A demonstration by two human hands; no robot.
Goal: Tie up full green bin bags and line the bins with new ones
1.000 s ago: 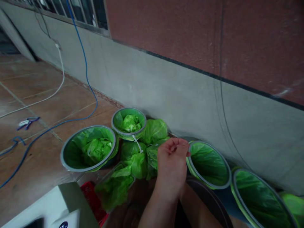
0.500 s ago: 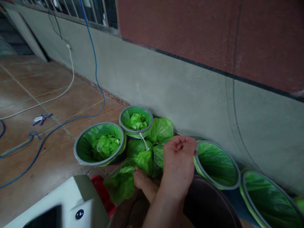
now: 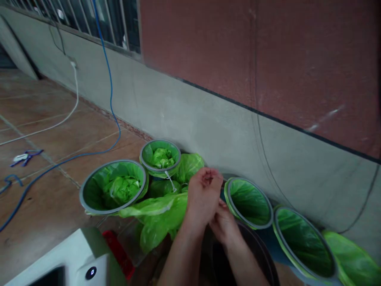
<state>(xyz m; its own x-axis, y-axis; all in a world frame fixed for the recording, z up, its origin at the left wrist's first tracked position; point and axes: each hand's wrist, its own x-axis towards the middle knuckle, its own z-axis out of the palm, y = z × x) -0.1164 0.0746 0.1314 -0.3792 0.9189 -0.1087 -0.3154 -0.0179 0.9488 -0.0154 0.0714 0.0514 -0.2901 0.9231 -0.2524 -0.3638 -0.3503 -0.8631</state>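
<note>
My left hand [image 3: 204, 192] is raised in front of me with its fingers curled closed; what lies in them, if anything, is hidden. Just below and to its right, my right hand [image 3: 224, 222] has bent fingers close against it. A stretched green plastic bag [image 3: 160, 216] trails from the left and runs behind my left wrist toward the right hand. Its gripped end is hidden. Under the bag a clear container [image 3: 131, 240] partly shows. A dark round tub [image 3: 258, 246] stands below my hands.
Left of my hands, two bag-lined bins [image 3: 85, 198] [image 3: 143, 153] hold crumpled green material. Two more lined bins [image 3: 269, 214] [image 3: 333, 270] stand to the right along the wall. A white machine [image 3: 53, 262] and a red piece [image 3: 119, 254] are at lower left. A blue cable [image 3: 86, 155] crosses the floor.
My right hand has moved from the clear container at left to beside my left hand, and the green bag is now drawn out behind it. The view has shifted right.
</note>
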